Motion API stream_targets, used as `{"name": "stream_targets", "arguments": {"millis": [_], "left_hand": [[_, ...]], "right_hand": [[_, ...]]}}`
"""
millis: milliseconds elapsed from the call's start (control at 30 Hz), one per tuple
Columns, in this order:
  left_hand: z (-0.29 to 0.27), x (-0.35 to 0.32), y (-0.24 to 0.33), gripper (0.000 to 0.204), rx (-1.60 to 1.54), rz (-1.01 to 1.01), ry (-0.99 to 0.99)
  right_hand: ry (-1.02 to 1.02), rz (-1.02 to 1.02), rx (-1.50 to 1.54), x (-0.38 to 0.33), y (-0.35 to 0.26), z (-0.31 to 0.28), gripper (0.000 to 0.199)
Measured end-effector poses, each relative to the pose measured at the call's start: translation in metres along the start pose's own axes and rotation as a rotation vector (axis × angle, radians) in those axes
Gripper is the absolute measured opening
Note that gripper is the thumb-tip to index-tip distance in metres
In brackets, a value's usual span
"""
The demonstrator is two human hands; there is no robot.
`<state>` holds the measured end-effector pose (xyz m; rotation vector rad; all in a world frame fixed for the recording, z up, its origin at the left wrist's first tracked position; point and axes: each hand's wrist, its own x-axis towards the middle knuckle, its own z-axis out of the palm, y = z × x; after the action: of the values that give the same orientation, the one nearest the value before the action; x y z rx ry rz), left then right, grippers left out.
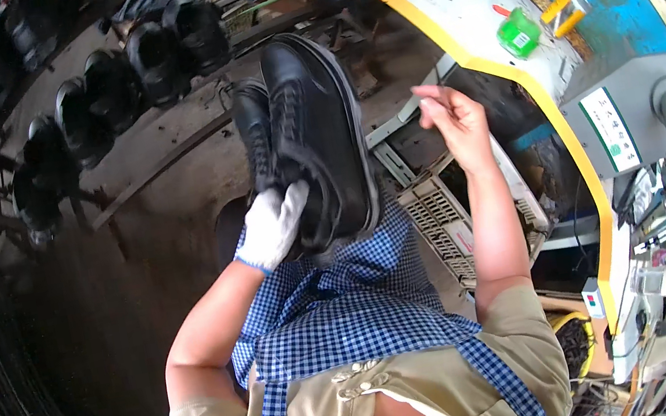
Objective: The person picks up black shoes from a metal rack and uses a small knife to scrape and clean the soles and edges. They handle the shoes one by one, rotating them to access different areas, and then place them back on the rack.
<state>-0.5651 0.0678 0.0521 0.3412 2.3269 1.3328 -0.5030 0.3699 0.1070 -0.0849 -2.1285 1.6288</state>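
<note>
A checked apron [343, 313] lies nearest, over the person's lap. Above it the gloved left hand [272, 226] grips two black shoes [307, 137] by their heels, fingers closed. The bare right hand [453, 120] hangs loosely curled, empty, near the yellow-edged counter [459, 12].

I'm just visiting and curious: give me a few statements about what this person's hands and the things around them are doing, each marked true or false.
1. The left hand wears a white glove. True.
2. That hand grips a pair of black shoes. True.
3. The right hand is gloved too. False: it is bare.
4. The right hand holds a shoe. False: it is raised beside the shoes, apart from them.
5. More dark shoes sit on racks beyond. True.
</note>
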Motion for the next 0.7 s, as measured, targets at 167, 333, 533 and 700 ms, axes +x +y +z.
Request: {"name": "stream_targets", "arguments": {"millis": [167,333,533,700], "left_hand": [[-0.027,-0.009,-0.043,0.041,0.426,0.628,0.202],[-0.060,-0.018,-0.050,0.062,0.602,0.845,0.195],[-0.082,-0.044,-0.047,0.074,0.691,0.891,0.170],[-0.093,-0.047,-0.049,0.070,0.703,0.896,0.144]], "right_hand": [[-0.099,-0.237,0.012,0.003,-0.033,0.022,0.025],[-0.219,-0.366,-0.113,0.006,-0.057,0.030,0.026],[-0.403,-0.482,-0.283,0.016,-0.061,0.041,0.026],[-0.562,-0.508,-0.425,0.015,-0.081,0.040,0.030]]}}
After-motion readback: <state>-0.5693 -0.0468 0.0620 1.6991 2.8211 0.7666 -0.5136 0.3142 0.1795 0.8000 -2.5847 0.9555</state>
